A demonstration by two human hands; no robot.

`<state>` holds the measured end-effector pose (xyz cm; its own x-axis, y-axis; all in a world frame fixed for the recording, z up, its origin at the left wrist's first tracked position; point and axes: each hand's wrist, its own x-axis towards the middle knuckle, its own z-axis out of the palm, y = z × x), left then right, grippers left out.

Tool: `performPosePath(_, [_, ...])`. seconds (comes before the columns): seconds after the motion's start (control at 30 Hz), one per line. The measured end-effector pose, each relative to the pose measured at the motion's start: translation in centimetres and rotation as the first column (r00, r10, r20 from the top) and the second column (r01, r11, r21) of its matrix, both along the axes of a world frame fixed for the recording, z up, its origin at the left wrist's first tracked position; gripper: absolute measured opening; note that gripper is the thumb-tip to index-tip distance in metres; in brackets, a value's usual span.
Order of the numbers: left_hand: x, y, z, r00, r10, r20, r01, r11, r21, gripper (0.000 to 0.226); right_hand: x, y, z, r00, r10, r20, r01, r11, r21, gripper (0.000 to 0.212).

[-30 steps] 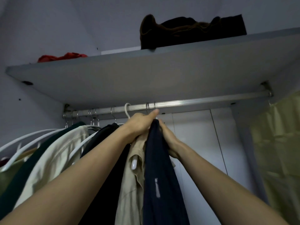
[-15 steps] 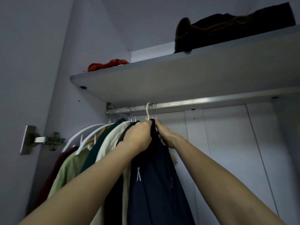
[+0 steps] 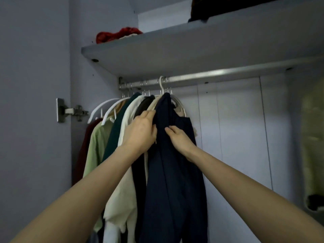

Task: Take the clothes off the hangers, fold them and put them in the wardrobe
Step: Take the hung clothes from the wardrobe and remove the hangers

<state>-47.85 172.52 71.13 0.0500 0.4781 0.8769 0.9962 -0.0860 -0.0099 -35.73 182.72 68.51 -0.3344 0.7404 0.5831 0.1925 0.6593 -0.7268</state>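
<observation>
A navy garment [image 3: 173, 172] hangs from a white hanger [image 3: 162, 86] hooked on the metal rail [image 3: 219, 75] inside the wardrobe. My left hand [image 3: 140, 132] grips the garment's left edge just below the hanger, fingers curled into the cloth. My right hand [image 3: 178, 137] pinches the navy cloth a little lower, to the right. To the left hang several other clothes on hangers: a beige one [image 3: 153, 104], a black one [image 3: 138, 172], a cream one [image 3: 126, 181], a dark green one [image 3: 117, 130], a light green one [image 3: 95, 146] and a maroon one [image 3: 82, 146].
A grey shelf [image 3: 175, 50] runs above the rail, with a red cloth [image 3: 117, 35] at its left and a dark folded pile [image 3: 228, 7] at its right. A door hinge [image 3: 70, 111] sits on the left wall. A yellowish curtain [image 3: 313, 146] hangs far right.
Both hands have slid down from the hanger's neck to the navy garment's upper part. The view has dropped and shifted, so the rail and shelf sit higher and more to the right.
</observation>
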Motion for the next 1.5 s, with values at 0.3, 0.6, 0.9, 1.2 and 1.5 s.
performPosePath(0.3, [-0.9,-11.2,-15.7,0.922,0.322,0.214,-0.242,0.913,-0.328,0.034,-3.0,-9.0,-14.8,0.987,0.001,0.161,-0.018,0.995,0.102,0.051])
performPosePath(0.6, [-2.5,-26.1,-30.0,0.677,0.719,0.156,-0.410,0.545,-0.731,0.030,-5.7,-22.1,-26.7,0.751,0.116,0.650,-0.300,0.937,0.180,0.023])
performPosePath(0.9, [-0.6,-47.4,-39.9,0.512,0.853,0.104,-0.313,0.298,-0.902,0.030,-10.0,-41.9,-37.4,0.026,0.359,0.933,-0.629,0.731,-0.264,0.021])
performPosePath(1.2, [5.0,-81.2,-48.1,-0.047,0.999,0.019,-0.158,0.012,-0.987,0.032,-13.4,-74.2,-42.5,-0.241,0.198,0.950,-0.945,0.177,-0.276,0.031])
performPosePath(1.5, [22.1,-105.2,-54.3,-0.704,0.710,0.017,-0.045,-0.021,-0.999,0.029,-9.3,-102.5,-49.4,-0.397,0.019,0.917,-0.873,-0.314,-0.372,0.025])
